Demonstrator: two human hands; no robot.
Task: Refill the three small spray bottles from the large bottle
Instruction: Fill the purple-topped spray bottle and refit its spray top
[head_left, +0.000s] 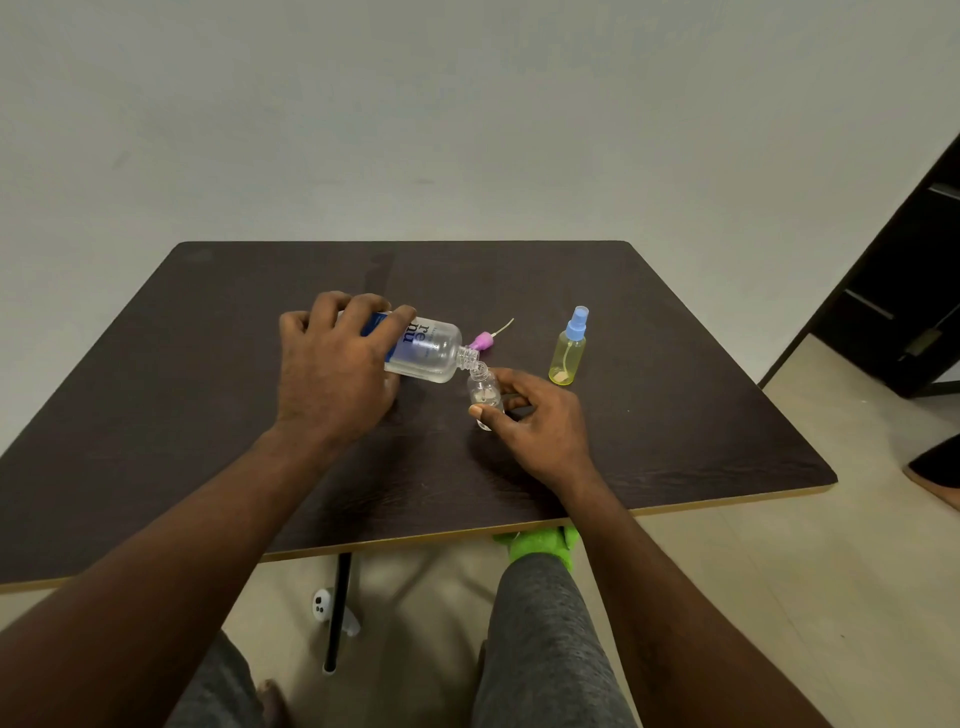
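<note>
Now we have our left hand (332, 364) wrapped round the large bottle (431, 351), tipped almost flat, its neck just over the mouth of the small clear bottle (484, 392) that our right hand (535, 421) grips on the counter (675, 415), near the middle. Both mouths are narrow: if we tip too far or drift sideways, we judge liquid would spill down the outside or overfill it.

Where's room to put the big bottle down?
On the dark table, the left side beyond the left hand is bare; so is the right edge past the yellow spray bottle. Crowded: the middle, around the pink spray cap.
</note>
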